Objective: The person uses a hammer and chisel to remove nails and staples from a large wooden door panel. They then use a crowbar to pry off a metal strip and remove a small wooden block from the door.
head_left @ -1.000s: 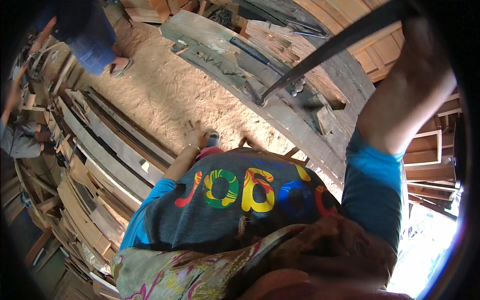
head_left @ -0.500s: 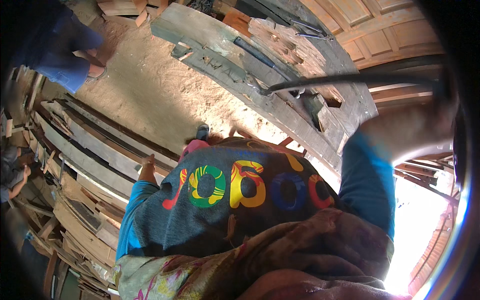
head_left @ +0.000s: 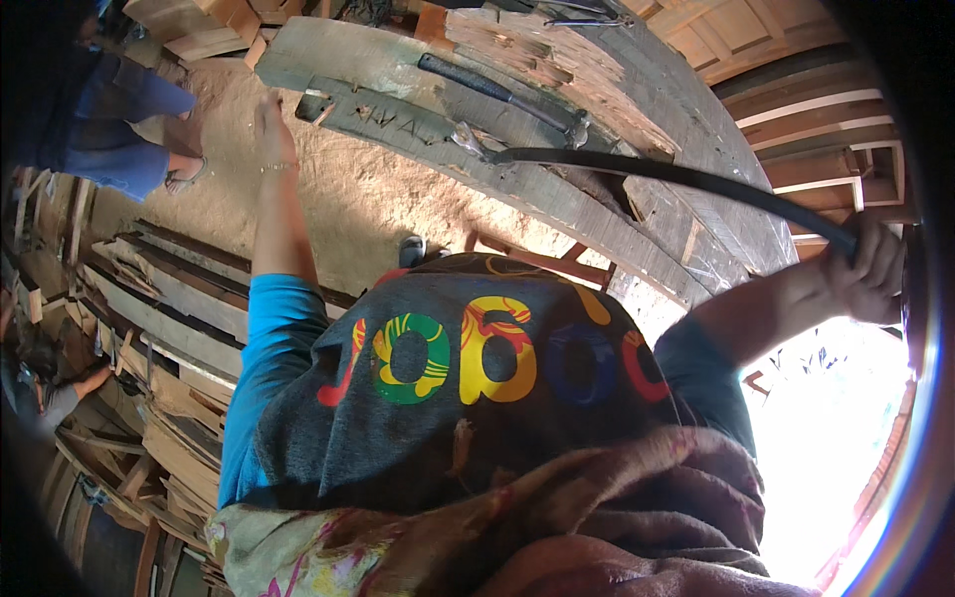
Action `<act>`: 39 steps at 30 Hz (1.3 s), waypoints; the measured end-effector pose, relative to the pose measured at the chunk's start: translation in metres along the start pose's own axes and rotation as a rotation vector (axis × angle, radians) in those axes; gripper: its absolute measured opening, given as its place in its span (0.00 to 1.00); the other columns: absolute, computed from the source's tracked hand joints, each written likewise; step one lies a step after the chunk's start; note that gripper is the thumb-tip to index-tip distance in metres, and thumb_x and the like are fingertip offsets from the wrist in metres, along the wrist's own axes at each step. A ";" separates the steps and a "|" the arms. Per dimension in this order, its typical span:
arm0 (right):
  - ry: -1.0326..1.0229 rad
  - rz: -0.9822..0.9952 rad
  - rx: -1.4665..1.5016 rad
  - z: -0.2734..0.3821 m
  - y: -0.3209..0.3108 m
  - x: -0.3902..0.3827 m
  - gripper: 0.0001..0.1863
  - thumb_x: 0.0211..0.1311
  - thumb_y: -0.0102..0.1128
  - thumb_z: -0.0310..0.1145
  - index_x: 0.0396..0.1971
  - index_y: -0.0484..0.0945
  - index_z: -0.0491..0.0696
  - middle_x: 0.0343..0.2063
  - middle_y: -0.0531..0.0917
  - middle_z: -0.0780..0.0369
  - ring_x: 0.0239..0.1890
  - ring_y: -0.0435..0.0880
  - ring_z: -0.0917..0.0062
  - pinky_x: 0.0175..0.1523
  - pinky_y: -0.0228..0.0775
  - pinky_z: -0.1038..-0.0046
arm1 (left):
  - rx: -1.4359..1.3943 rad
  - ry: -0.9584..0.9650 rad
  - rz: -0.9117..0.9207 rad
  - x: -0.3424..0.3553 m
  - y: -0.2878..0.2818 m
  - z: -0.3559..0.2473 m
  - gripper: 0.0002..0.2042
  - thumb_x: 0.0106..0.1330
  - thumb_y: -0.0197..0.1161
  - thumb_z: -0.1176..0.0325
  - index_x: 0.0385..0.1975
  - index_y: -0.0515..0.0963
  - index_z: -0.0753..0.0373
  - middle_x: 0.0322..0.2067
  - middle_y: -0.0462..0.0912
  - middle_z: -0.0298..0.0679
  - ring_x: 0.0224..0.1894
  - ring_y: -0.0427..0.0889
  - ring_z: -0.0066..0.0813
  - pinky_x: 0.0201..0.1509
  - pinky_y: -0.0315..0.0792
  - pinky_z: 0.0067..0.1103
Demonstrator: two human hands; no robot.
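Observation:
My right hand (head_left: 865,269) grips a long black metal pry bar (head_left: 686,179) at the right; the bar's far end rests by the edge of a weathered grey beam (head_left: 363,124). My left hand (head_left: 274,134) reaches out over the sandy ground beside the beam's left end, fingers extended and apparently holding nothing. A black-handled hammer (head_left: 468,80) lies on the timber, beside a splintered, pale piece of wood (head_left: 537,55). Metal tools (head_left: 582,22) lie at the far edge of the timber.
A person in blue shorts (head_left: 119,164) is at the upper left; another person (head_left: 45,388) is at the lower left. Stacked planks (head_left: 179,308) run along the left. Wooden panelled doors (head_left: 756,30) and frames (head_left: 816,169) are at the upper right, a bright opening below.
My left hand has moved forward to near the beam's left end. The bar's grip end in my right hand has come down toward me. The person in blue shorts has shifted in view.

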State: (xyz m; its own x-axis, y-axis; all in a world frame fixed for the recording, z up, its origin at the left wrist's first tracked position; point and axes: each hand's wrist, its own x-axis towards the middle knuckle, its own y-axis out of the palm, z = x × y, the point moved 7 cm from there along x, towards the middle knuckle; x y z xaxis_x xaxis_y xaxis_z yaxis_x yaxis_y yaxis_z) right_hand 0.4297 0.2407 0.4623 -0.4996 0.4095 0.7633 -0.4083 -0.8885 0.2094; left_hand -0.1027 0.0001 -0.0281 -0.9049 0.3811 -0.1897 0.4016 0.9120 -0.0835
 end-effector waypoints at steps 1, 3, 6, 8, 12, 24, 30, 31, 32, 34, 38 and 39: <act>0.044 0.076 0.090 0.013 -0.019 -0.023 0.14 0.56 0.43 0.37 0.12 0.60 0.55 0.06 0.60 0.72 0.06 0.56 0.85 0.13 0.51 0.84 | 0.045 0.063 0.026 0.008 0.005 -0.027 0.34 0.64 0.45 0.38 0.58 0.64 0.63 0.55 0.69 0.44 0.54 0.71 0.34 0.57 0.66 0.30; 0.040 -0.022 0.014 0.044 -0.049 -0.049 0.12 0.48 0.51 0.38 0.10 0.63 0.57 0.04 0.61 0.74 0.05 0.57 0.87 0.14 0.53 0.84 | 0.146 0.091 0.127 0.001 0.037 -0.055 0.36 0.64 0.46 0.39 0.58 0.63 0.66 0.53 0.71 0.47 0.51 0.74 0.36 0.54 0.70 0.31; 0.087 -0.093 -0.021 0.039 -0.044 -0.051 0.12 0.42 0.57 0.38 0.08 0.64 0.58 0.04 0.64 0.75 0.05 0.60 0.88 0.16 0.55 0.84 | 0.218 -0.048 0.067 -0.026 0.066 -0.070 0.36 0.63 0.47 0.38 0.54 0.67 0.69 0.46 0.75 0.49 0.43 0.78 0.35 0.40 0.79 0.29; 0.111 -0.110 -0.011 0.031 -0.027 -0.041 0.11 0.43 0.57 0.38 0.10 0.66 0.57 0.05 0.64 0.75 0.08 0.61 0.88 0.18 0.56 0.83 | 0.122 -0.124 0.050 -0.015 0.069 -0.054 0.36 0.63 0.45 0.37 0.52 0.68 0.71 0.43 0.77 0.50 0.39 0.79 0.36 0.35 0.81 0.26; 0.146 -0.165 -0.021 0.032 -0.017 -0.056 0.10 0.43 0.54 0.35 0.10 0.64 0.56 0.08 0.64 0.74 0.11 0.62 0.87 0.21 0.56 0.82 | 0.169 -0.020 -0.028 0.000 0.054 -0.027 0.35 0.65 0.42 0.38 0.44 0.73 0.72 0.33 0.81 0.50 0.29 0.81 0.38 0.31 0.79 0.27; 0.071 -0.344 0.147 0.023 -0.069 -0.089 0.19 0.60 0.42 0.44 0.12 0.62 0.53 0.07 0.58 0.71 0.09 0.55 0.83 0.19 0.53 0.80 | 0.943 0.043 -0.032 0.022 0.056 -0.027 0.32 0.67 0.39 0.40 0.28 0.81 0.64 0.23 0.82 0.48 0.24 0.80 0.42 0.28 0.72 0.34; -0.042 -0.760 0.050 0.054 -0.159 -0.217 0.17 0.59 0.43 0.41 0.12 0.60 0.54 0.08 0.59 0.71 0.09 0.56 0.83 0.17 0.54 0.80 | 0.998 0.163 -0.131 0.017 0.047 -0.036 0.31 0.67 0.42 0.42 0.30 0.80 0.68 0.26 0.82 0.50 0.29 0.81 0.46 0.34 0.71 0.38; -0.087 -0.924 0.064 0.048 -0.191 -0.267 0.17 0.59 0.43 0.41 0.12 0.59 0.55 0.08 0.59 0.71 0.09 0.56 0.83 0.17 0.54 0.81 | 0.933 0.211 -0.121 0.019 0.048 -0.037 0.31 0.66 0.42 0.42 0.30 0.81 0.68 0.26 0.82 0.51 0.30 0.81 0.46 0.34 0.71 0.38; -0.122 -1.083 0.073 0.040 -0.217 -0.317 0.16 0.58 0.43 0.40 0.12 0.59 0.55 0.08 0.59 0.71 0.09 0.56 0.84 0.17 0.54 0.81 | 0.864 0.255 -0.111 0.019 0.050 -0.035 0.31 0.66 0.42 0.42 0.30 0.81 0.68 0.27 0.82 0.52 0.30 0.81 0.46 0.34 0.71 0.37; -0.139 -1.364 0.065 0.014 -0.245 -0.405 0.16 0.58 0.44 0.40 0.11 0.58 0.55 0.08 0.59 0.71 0.09 0.56 0.84 0.16 0.54 0.81 | 0.809 0.232 -0.095 0.014 0.051 -0.035 0.30 0.66 0.44 0.43 0.32 0.80 0.68 0.29 0.82 0.52 0.31 0.81 0.47 0.35 0.72 0.37; -0.145 -1.494 0.196 -0.032 -0.233 -0.504 0.16 0.57 0.44 0.38 0.11 0.57 0.56 0.09 0.60 0.71 0.10 0.57 0.84 0.15 0.54 0.81 | 0.940 0.416 -0.262 -0.013 0.052 -0.073 0.25 0.65 0.50 0.47 0.44 0.76 0.65 0.39 0.81 0.49 0.36 0.80 0.47 0.40 0.74 0.34; -0.201 -1.386 0.323 -0.033 -0.228 -0.515 0.17 0.56 0.45 0.37 0.10 0.55 0.57 0.08 0.57 0.72 0.09 0.54 0.85 0.14 0.52 0.82 | 0.973 0.575 -0.359 -0.030 0.062 -0.090 0.24 0.65 0.52 0.48 0.48 0.75 0.64 0.43 0.80 0.48 0.38 0.80 0.46 0.42 0.74 0.34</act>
State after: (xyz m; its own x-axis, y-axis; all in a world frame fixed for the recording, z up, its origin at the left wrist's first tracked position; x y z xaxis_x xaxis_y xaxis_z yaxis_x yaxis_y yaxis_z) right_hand 0.7549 0.2390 0.0009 0.2751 0.9561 -0.1007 -0.2655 0.1762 0.9479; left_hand -0.0638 0.0587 0.0604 -0.8183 0.3657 0.4435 -0.1749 0.5765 -0.7982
